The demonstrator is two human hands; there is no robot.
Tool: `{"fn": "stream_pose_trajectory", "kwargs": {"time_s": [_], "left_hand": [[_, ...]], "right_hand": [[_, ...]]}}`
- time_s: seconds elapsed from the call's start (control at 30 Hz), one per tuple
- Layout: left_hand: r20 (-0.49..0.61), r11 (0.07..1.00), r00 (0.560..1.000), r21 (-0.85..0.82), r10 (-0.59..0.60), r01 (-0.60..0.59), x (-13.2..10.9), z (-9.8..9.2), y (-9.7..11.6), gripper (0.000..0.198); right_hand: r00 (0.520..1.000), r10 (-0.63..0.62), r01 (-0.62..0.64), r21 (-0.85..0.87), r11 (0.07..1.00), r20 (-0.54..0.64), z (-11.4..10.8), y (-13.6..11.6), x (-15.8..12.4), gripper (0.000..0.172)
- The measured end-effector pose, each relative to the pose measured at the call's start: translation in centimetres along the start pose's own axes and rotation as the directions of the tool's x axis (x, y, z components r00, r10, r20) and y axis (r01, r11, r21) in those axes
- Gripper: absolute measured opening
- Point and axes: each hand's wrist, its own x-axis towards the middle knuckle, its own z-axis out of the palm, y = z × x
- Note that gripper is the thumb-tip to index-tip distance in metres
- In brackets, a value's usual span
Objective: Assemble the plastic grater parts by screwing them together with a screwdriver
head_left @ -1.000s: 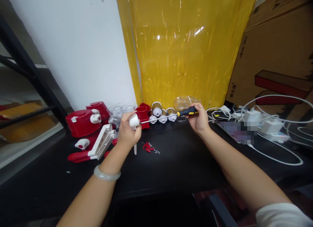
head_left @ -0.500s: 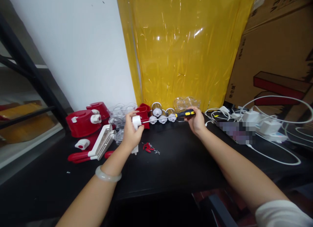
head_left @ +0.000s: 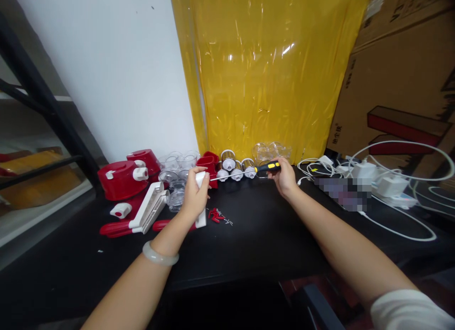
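My left hand (head_left: 194, 195) is closed around a small white plastic part (head_left: 200, 178), and its fingers cover much of it. In my right hand (head_left: 285, 178) is a screwdriver (head_left: 268, 167) with a black and yellow handle and a long thin shaft. The shaft runs level to the left, its tip at the white part; the exact contact is hidden. A thin metal wire-like piece shows just below the handle by my right fingers. Beneath my left hand lies a white piece with a red handle (head_left: 162, 224). Small red parts and screws (head_left: 217, 215) form a pile nearby.
Red housings (head_left: 121, 180), white-and-red crank handles (head_left: 148, 209) and clear cups (head_left: 176, 197) stand at left. Several grater drums (head_left: 236, 171) sit against the yellow sheet (head_left: 263, 83). White cables, chargers (head_left: 392, 184) and a phone (head_left: 339, 192) occupy the right of the black table (head_left: 249, 254).
My left hand has turned the white part, and its fingers now wrap farther over it. The screwdriver and my right hand stay almost in place.
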Motion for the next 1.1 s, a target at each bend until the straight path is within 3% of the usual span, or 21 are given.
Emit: {"fn": "stream_pose_trajectory", "kwargs": {"time_s": [0.67,1.1], "left_hand": [[0.020,0.998,1.000,0.056,-0.002,0.001,-0.19,0.03,-0.07,0.032],[0.048,0.993,0.998,0.106,0.042,-0.047,-0.30,0.00,-0.60,0.033]], "right_hand": [[1.000,-0.001,0.001,-0.131,0.991,-0.001,-0.45,0.28,0.04,0.039],[0.989,0.109,-0.135,-0.330,0.934,-0.095,-0.23,-0.67,-0.43,0.051]]}}
